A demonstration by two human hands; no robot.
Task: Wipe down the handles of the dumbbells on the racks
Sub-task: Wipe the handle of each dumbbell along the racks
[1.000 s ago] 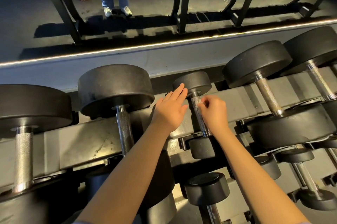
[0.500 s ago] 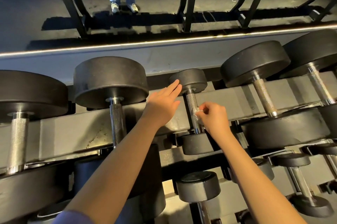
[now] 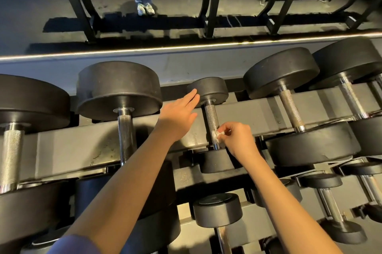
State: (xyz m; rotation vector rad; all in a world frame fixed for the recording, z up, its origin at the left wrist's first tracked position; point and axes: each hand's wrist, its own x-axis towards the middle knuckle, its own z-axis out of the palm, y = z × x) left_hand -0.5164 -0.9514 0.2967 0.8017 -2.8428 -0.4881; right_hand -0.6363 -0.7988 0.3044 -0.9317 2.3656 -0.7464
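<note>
One wipe [image 3: 215, 135], pinched in the right fingers [image 3: 225, 130], touches the dumbbell handle [image 3: 211, 115].

Dark floor [image 3: 26, 15] beyond a bright, perhaps LED, strip [image 3: 186, 46]

**Dim Room, Warm Light**

The room is dim; warm light falls on the forearms [image 3: 128, 181] from above. A thin bright line [image 3: 186, 46] glows along the ledge [image 3: 124, 67]. The far rack [image 3: 213, 5] throws hard black shadows on the floor [image 3: 31, 15]. The chrome handles [image 3: 211, 117] glint slightly. Straight lines bend at the edges.
</note>
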